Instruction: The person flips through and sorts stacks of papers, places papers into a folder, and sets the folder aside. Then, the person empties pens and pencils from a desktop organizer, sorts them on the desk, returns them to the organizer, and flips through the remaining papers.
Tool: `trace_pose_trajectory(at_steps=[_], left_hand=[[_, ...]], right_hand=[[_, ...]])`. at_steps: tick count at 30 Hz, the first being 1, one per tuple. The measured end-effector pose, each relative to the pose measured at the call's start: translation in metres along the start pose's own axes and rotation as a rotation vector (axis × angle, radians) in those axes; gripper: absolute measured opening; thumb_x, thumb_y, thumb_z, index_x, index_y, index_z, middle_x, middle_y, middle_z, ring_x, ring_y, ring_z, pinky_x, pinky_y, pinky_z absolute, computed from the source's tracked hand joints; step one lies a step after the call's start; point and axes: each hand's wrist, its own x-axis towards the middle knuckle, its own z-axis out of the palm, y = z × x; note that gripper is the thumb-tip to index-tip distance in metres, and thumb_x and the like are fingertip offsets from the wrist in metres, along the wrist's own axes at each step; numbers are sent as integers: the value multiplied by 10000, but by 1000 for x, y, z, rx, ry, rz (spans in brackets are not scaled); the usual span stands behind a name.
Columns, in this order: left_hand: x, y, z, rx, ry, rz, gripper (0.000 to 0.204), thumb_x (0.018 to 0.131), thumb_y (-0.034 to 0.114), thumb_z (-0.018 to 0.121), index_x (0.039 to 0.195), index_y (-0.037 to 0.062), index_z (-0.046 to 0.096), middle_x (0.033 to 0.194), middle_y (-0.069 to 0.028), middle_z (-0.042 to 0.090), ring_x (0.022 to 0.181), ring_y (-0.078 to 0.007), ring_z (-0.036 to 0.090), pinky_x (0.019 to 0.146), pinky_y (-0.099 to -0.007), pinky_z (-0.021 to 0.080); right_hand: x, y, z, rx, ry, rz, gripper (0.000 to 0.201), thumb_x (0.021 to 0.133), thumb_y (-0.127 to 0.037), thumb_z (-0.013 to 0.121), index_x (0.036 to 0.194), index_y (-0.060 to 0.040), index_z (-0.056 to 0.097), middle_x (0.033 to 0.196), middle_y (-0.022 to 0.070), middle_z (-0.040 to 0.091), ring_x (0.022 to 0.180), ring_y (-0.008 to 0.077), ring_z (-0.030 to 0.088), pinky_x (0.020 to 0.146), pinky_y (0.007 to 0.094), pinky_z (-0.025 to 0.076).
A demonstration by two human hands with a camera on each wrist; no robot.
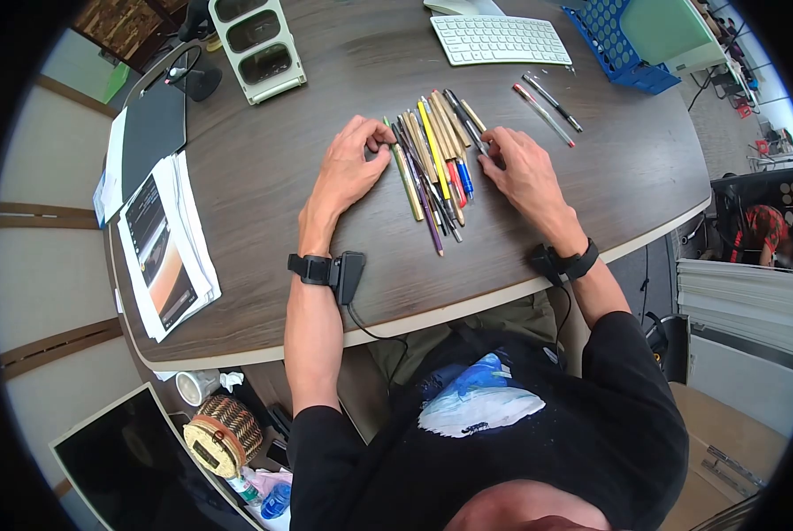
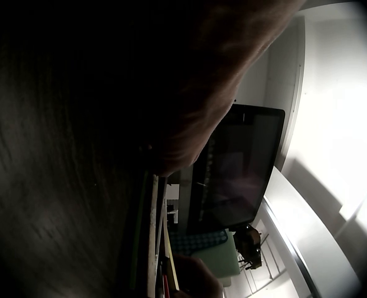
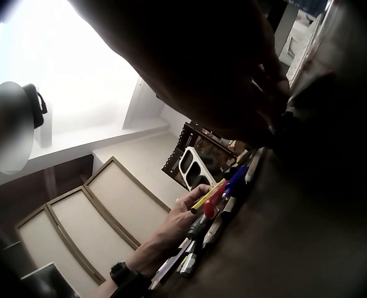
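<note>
Pencils and pens lie in a loose bundle on the desk, a yellow pencil [image 1: 432, 146], a blue pen [image 1: 464, 180] and a purple pencil [image 1: 432, 232] among them. At the bundle's left side, the left hand [image 1: 350, 168] has bent fingertips against a green pencil [image 1: 401, 168]. The right hand [image 1: 524, 175] rests opposite, bent fingertips by a dark pen [image 1: 467, 124] on the right side. In the right wrist view, the left hand [image 3: 174, 223] is behind the yellow pencil [image 3: 207, 197] and a red pen [image 3: 214, 202]. Shadow hides the right fingertips there.
Two separate pens [image 1: 545, 115] lie right of the right hand. Beyond are a keyboard [image 1: 501, 41], a blue basket [image 1: 622, 49] and a white three-slot holder [image 1: 259, 49]. Papers [image 1: 168, 243] and a dark folder [image 1: 155, 133] lie at the left.
</note>
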Motion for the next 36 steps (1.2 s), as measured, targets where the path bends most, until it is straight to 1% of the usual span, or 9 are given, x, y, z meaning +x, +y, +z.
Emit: trace_pose_trajectory(at_steps=[6, 8, 11, 15, 21, 24, 30, 32, 36], left_hand=[[-1, 2, -1, 7, -14, -17, 153, 968, 114, 696, 1105, 58, 732, 1036, -48, 653, 974, -190, 646, 902, -367, 534], [-1, 3, -3, 12, -13, -18, 151, 970, 116, 695, 1104, 58, 732, 1027, -45, 646, 970, -189, 644, 887, -363, 532], [0, -1, 0, 14, -12, -6, 149, 974, 119, 693, 1104, 60, 733, 1013, -40, 634, 964, -187, 641, 856, -355, 525], [0, 0, 0, 20, -5, -5, 147, 975, 120, 693, 1104, 62, 733, 1012, -35, 632, 960, -182, 637, 830, -345, 518], [0, 1, 0, 16, -3, 2, 147, 977, 120, 691, 1104, 60, 732, 995, -36, 621, 947, -180, 634, 814, -349, 510], [0, 1, -1, 19, -8, 7, 150, 979, 120, 687, 1109, 57, 730, 991, -39, 618, 945, -181, 632, 817, -350, 510], [-1, 1, -1, 20, -3, 12, 161, 978, 117, 688, 1121, 55, 728, 1009, -41, 630, 946, -187, 633, 837, -348, 515], [-1, 0, 0, 14, -5, 8, 161, 978, 116, 687, 1121, 55, 729, 1012, -43, 633, 947, -188, 634, 847, -352, 519], [0, 0, -1, 11, -17, -13, 162, 983, 119, 687, 1123, 52, 730, 1024, -48, 641, 955, -191, 636, 889, -366, 532]], right_hand=[[3, -10, -12, 121, -47, 126, 330, 911, -97, 754, 1217, -47, 641, 920, 119, 705, 831, 300, 697, 770, 448, 562], [-2, -14, -22, 376, -180, 245, 302, 897, -118, 772, 1175, -50, 676, 808, 78, 684, 724, 228, 664, 718, 404, 545], [-8, -15, -21, 407, -276, 223, 223, 902, -142, 783, 1087, -46, 704, 730, 43, 646, 694, 170, 629, 683, 366, 521], [-11, -26, -15, 383, -281, 256, 179, 915, -164, 787, 1028, -46, 713, 737, 40, 641, 683, 163, 612, 669, 361, 513], [-13, -40, -15, 301, -269, 283, 252, 931, -207, 814, 1048, -42, 665, 758, 104, 684, 687, 251, 667, 681, 421, 539], [-16, -40, -6, 158, -107, 70, 248, 940, -190, 799, 1056, -44, 636, 766, 127, 699, 690, 286, 690, 685, 447, 549], [-17, -35, -24, 273, -258, 275, 226, 969, -155, 776, 1087, -29, 630, 754, 100, 696, 677, 231, 690, 672, 394, 547], [-23, -20, -26, 584, -227, 358, 211, 1017, -165, 762, 1120, -20, 649, 794, 58, 713, 696, 149, 685, 672, 325, 551], [-32, 4, -54, 933, -208, 453, 193, 1070, -173, 722, 1167, -14, 673, 929, 70, 752, 760, 113, 687, 707, 273, 570]])
